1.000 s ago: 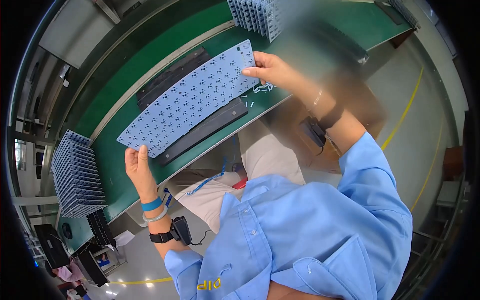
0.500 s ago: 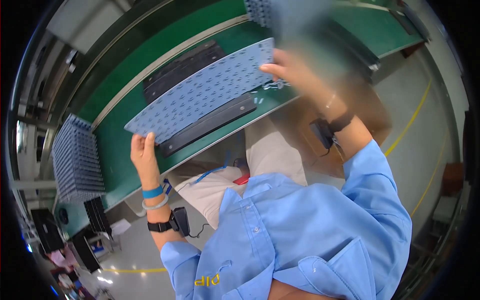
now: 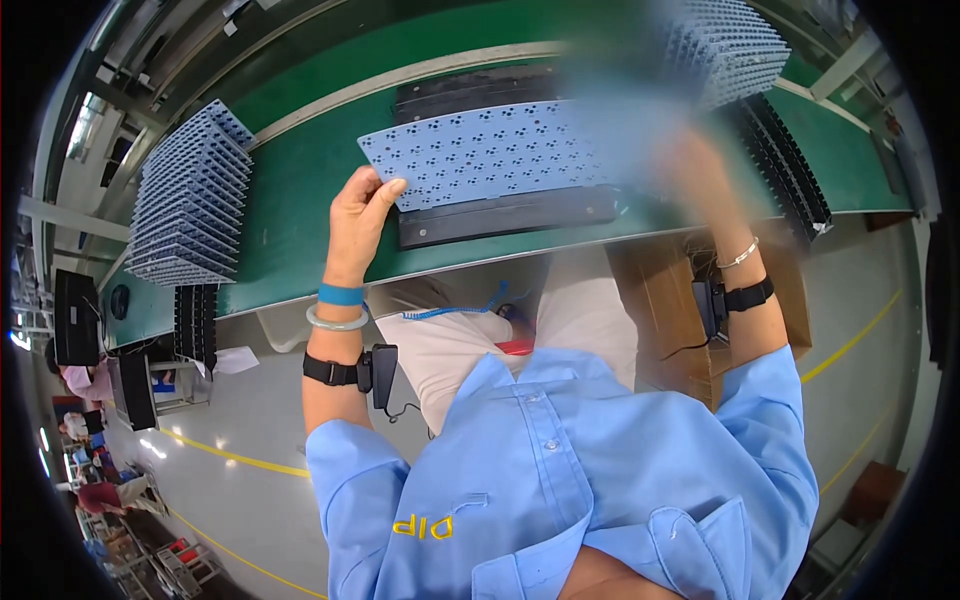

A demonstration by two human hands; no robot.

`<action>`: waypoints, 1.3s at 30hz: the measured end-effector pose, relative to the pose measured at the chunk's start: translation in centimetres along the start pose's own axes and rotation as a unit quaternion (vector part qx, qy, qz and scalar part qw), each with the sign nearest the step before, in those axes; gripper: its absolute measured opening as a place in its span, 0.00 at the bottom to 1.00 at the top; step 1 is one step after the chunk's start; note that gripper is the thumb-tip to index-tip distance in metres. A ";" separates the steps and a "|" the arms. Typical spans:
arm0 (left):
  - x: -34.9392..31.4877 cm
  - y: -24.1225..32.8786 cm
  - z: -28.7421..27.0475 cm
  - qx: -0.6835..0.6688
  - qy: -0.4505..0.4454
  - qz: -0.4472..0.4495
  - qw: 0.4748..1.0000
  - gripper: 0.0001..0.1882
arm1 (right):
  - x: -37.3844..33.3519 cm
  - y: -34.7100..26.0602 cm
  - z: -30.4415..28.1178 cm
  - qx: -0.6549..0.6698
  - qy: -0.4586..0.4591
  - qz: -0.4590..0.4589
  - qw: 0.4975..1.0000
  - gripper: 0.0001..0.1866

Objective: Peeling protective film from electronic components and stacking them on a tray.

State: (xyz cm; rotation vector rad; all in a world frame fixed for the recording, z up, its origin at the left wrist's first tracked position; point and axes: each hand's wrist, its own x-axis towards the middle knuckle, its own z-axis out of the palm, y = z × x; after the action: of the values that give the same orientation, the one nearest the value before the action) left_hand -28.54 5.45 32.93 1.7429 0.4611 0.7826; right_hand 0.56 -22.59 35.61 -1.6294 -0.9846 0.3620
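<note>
A long light-blue circuit board (image 3: 480, 152), patterned with small dark holes, is held level over the green bench. My left hand (image 3: 362, 218) pinches its lower left corner, thumb on top. At the board's other end is my right hand (image 3: 698, 175); a hazy smear covers its fingers and that end, so its grip does not show. Beneath the board lies a black fixture, with a rear bar (image 3: 430, 98) and a front bar (image 3: 510, 217) showing along its long edges.
Upright rows of similar boards stand at the left (image 3: 190, 205) and far right (image 3: 735, 45). Black slotted racks (image 3: 195, 325) sit under them. A cardboard box (image 3: 655, 300) is below the bench edge at right. A blue coiled cord (image 3: 455, 311) crosses my lap.
The board has gone from slanted to nearly level. My left hand has risen and moved right with it; my right hand has moved right. The whole view has turned.
</note>
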 end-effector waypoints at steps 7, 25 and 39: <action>-0.4 -0.4 0.2 0.026 0.007 -0.006 1.000 0.07 | -0.4 -0.4 -0.4 0.003 -0.007 0.058 0.998 0.12; 4.4 -0.9 0.5 0.157 -0.066 -0.082 0.982 0.13 | 2.5 -2.1 -0.6 -0.090 -0.042 0.191 0.977 0.17; 2.5 1.0 0.7 -0.151 -0.017 -0.194 0.969 0.08 | 5.6 -2.9 0.0 -0.025 0.002 0.070 0.997 0.17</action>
State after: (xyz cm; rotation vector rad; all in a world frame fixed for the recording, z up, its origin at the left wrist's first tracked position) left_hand -26.35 6.26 34.43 1.3257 0.6038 0.5108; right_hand 2.74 -18.31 39.75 -1.7491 -0.8841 0.4325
